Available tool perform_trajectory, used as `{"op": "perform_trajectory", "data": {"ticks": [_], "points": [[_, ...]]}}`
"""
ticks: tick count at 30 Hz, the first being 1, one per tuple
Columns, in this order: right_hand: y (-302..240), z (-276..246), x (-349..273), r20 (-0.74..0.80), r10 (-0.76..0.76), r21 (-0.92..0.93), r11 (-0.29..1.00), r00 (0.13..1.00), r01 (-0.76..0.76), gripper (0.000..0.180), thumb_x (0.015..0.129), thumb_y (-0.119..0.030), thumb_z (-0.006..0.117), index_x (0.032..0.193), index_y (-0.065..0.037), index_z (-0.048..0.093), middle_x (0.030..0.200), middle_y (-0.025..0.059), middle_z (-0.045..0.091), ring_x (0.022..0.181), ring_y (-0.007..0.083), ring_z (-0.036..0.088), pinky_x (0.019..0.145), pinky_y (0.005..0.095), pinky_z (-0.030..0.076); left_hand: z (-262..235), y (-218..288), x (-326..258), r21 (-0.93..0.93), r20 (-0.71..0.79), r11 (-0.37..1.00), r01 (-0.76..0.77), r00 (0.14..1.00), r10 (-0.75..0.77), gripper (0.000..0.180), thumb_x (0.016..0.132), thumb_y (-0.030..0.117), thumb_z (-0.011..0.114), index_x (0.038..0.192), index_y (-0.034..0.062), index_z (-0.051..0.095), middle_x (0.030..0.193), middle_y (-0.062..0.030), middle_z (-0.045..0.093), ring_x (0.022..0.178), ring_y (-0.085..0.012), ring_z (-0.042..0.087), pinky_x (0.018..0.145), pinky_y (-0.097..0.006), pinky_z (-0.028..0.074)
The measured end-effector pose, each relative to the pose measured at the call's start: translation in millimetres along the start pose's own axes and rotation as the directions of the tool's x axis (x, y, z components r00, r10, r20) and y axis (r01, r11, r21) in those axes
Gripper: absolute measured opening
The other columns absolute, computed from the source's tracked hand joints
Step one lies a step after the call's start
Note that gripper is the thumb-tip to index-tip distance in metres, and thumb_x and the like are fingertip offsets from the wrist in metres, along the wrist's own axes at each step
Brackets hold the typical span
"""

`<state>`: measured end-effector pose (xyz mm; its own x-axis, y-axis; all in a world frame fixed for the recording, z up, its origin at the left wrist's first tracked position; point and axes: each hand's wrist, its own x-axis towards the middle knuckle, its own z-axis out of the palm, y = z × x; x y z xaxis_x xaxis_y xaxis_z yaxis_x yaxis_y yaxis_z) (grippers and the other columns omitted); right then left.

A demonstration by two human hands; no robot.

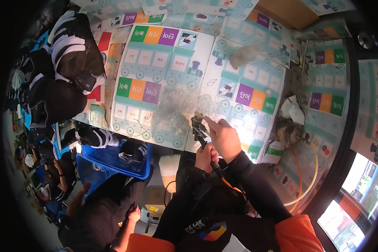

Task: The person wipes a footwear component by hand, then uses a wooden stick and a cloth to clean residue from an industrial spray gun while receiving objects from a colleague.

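Note:
Held upright over the near edge of the sheet-covered table is a dark, metal-headed spray gun (200, 129), with an orange hose (232, 185) running back from its lower end. My left hand (205, 158) is wrapped round its handle. Higher up, my right hand (225, 139) is closed at the gun's head, its index finger stretched toward the pale tip. What the right fingertips pinch is partly hidden. Beyond the tip lies a grey, smudged patch on the printed sheets (155, 50).
Black-and-white shoes (80, 54) are heaped at the left. Below them stands a blue crate (113, 164) with shoes in it, beside a seated person (101, 210). A crumpled grey cloth (244, 56) lies on the table. At the right are a white bag (292, 110) and a yellow hose (315, 168).

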<state>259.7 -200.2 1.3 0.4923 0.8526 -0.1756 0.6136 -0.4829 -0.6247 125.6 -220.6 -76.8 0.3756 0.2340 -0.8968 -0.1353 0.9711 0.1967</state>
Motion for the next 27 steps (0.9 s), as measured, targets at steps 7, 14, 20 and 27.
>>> {"op": "perform_trajectory", "data": {"ticks": [7, 14, 20, 27], "points": [[-6, -2, 40, -0.037, 0.014, 0.111, 0.994, 0.999, -0.010, 0.032, 0.099, -0.006, 0.067, 0.129, -0.011, 0.077, 0.080, 0.0202, 0.061, 0.072, 0.0403, 0.064, 0.065, 0.0471, 0.051, -6, -1, 2, 0.060, -0.055, 0.998, -0.018, 0.998, 0.021, 0.022, 0.102, 0.018, 0.064, 0.086, 0.0101, 0.051, 0.064, 0.0005, 0.047, 0.049, -0.0130, 0.044, 0.047, -0.033, 0.037], [-9, -20, 3, 0.028, 0.069, 0.137, 0.988, 0.997, -0.072, 0.036, 0.095, -0.002, 0.070, 0.129, -0.013, 0.077, 0.077, 0.0176, 0.059, 0.065, 0.0367, 0.062, 0.061, 0.0439, 0.050, -3, 0, -1, -0.012, -0.005, 0.997, 0.080, 0.997, -0.080, 0.022, 0.102, 0.018, 0.063, 0.086, 0.0100, 0.050, 0.063, -0.0003, 0.047, 0.045, -0.0139, 0.043, 0.047, -0.034, 0.039], [-1, 1, 33, 0.066, 0.039, 0.071, 0.997, 0.997, -0.043, 0.037, 0.095, -0.002, 0.068, 0.129, -0.013, 0.077, 0.078, 0.0192, 0.061, 0.070, 0.0385, 0.063, 0.064, 0.0459, 0.050, -3, -3, 0, 0.033, -0.030, 0.999, 0.027, 0.999, -0.026, 0.025, 0.102, 0.015, 0.061, 0.083, 0.0096, 0.047, 0.062, -0.0011, 0.047, 0.044, -0.0144, 0.044, 0.044, -0.033, 0.038], [-13, -23, 14, 0.113, 0.045, 0.084, 0.995, 0.993, -0.055, 0.035, 0.095, -0.004, 0.070, 0.129, -0.010, 0.076, 0.080, 0.0179, 0.061, 0.069, 0.0378, 0.067, 0.064, 0.0460, 0.054, -4, 2, -2, -0.014, -0.004, 0.997, 0.072, 0.997, -0.072, 0.023, 0.104, 0.017, 0.062, 0.087, 0.0100, 0.048, 0.062, 0.0003, 0.045, 0.043, -0.0134, 0.042, 0.043, -0.032, 0.036]]}}
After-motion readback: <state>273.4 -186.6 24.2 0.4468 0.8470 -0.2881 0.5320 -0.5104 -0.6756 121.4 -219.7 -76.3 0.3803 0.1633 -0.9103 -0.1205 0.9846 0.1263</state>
